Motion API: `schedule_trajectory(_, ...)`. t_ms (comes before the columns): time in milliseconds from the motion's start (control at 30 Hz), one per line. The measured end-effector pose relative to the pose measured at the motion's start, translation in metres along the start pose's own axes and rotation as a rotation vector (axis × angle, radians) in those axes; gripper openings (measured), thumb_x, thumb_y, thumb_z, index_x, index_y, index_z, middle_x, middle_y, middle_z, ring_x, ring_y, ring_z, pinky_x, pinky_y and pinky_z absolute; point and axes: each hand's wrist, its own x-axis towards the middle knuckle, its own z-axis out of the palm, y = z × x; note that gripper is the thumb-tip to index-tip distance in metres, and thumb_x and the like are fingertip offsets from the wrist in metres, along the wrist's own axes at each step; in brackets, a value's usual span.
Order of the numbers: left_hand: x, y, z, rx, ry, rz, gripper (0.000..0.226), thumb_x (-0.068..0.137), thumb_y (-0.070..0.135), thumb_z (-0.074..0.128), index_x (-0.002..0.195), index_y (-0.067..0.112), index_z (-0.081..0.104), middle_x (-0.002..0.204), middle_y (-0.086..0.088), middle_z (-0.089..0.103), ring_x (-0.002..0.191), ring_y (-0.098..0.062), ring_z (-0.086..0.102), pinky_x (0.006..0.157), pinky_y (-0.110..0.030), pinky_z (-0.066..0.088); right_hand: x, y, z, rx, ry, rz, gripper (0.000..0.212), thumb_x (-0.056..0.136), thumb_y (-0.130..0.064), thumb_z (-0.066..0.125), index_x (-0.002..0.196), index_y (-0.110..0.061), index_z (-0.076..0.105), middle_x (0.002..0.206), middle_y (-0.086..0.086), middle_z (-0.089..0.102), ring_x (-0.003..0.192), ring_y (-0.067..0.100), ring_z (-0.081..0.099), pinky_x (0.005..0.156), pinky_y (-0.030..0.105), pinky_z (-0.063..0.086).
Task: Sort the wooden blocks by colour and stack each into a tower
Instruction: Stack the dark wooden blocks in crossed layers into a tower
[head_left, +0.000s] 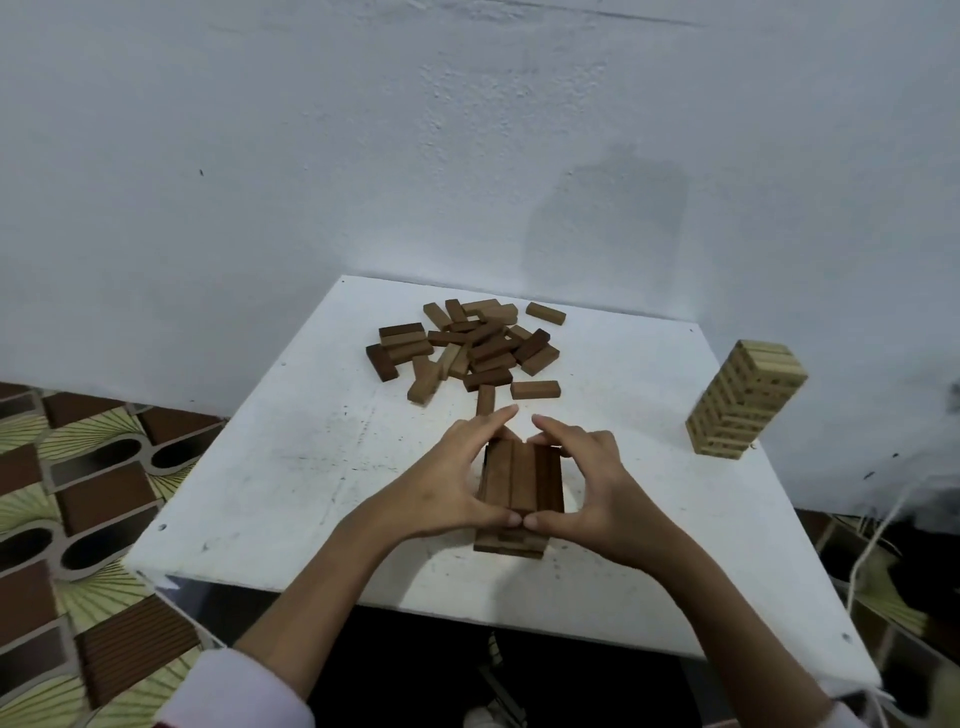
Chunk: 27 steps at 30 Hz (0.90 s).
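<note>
A short tower of brown blocks (522, 480) stands near the middle front of the white table (291, 467). My left hand (447, 483) and my right hand (597, 493) cup its top layer from both sides, thumbs meeting at the near edge and fingers curved round the far edge. Behind the tower lies a loose pile of brown and lighter tan blocks (467, 345). A tall tower of pale blocks (745, 400) stands at the table's right edge, leaning slightly.
The table stands against a white wall (467, 156). Patterned floor tiles (88, 493) show to the left, and cords (878, 540) hang beside the table's right edge. A single brown block (485, 399) lies just beyond my fingertips.
</note>
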Motion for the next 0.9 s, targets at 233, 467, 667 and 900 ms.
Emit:
schedule_trajectory(233, 0.000, -0.004, 0.003, -0.029, 0.009, -0.037, 0.101, 0.067, 0.029, 0.084, 0.140, 0.046, 0.015, 0.134, 0.014, 0.042, 0.127, 0.004, 0.033, 0.095, -0.002, 0.024, -0.003, 0.011, 0.003, 0.108, -0.032, 0.073, 0.101, 0.063, -0.048, 0.073, 0.145, -0.033, 0.017, 0.129, -0.026, 0.032, 0.122, 0.001, 0.028, 0.096, 0.023, 0.026)
schedule_trajectory(467, 0.000, 0.002, 0.004, -0.042, 0.002, -0.049, 0.097, 0.058, 0.042, 0.076, 0.135, 0.050, 0.016, 0.138, 0.007, 0.042, 0.131, -0.006, 0.034, 0.108, -0.026, 0.028, -0.001, 0.016, 0.004, 0.137, -0.044, 0.104, 0.096, 0.071, -0.034, 0.080, 0.145, -0.031, 0.019, 0.115, -0.040, 0.027, 0.114, -0.007, 0.033, 0.089, 0.009, 0.026)
schedule_trajectory(667, 0.002, 0.002, 0.003, -0.051, -0.004, -0.054, 0.099, 0.060, 0.040, 0.076, 0.136, 0.050, 0.014, 0.137, 0.007, 0.042, 0.131, -0.006, 0.035, 0.109, -0.026, 0.028, 0.000, 0.018, 0.004, 0.149, -0.036, 0.108, 0.095, 0.072, -0.031, 0.080, 0.144, -0.033, 0.020, 0.116, -0.039, 0.027, 0.112, -0.020, 0.029, 0.081, -0.004, 0.024)
schedule_trajectory(900, 0.003, -0.002, 0.003, -0.081, -0.012, -0.049, 0.102, 0.065, 0.028, 0.082, 0.142, 0.044, 0.016, 0.134, 0.009, 0.043, 0.130, -0.004, 0.035, 0.104, -0.019, 0.027, 0.002, 0.017, 0.005, 0.165, -0.047, 0.126, 0.097, 0.063, -0.045, 0.073, 0.143, -0.034, 0.020, 0.124, -0.024, 0.031, 0.111, -0.019, 0.032, 0.079, -0.008, 0.026)
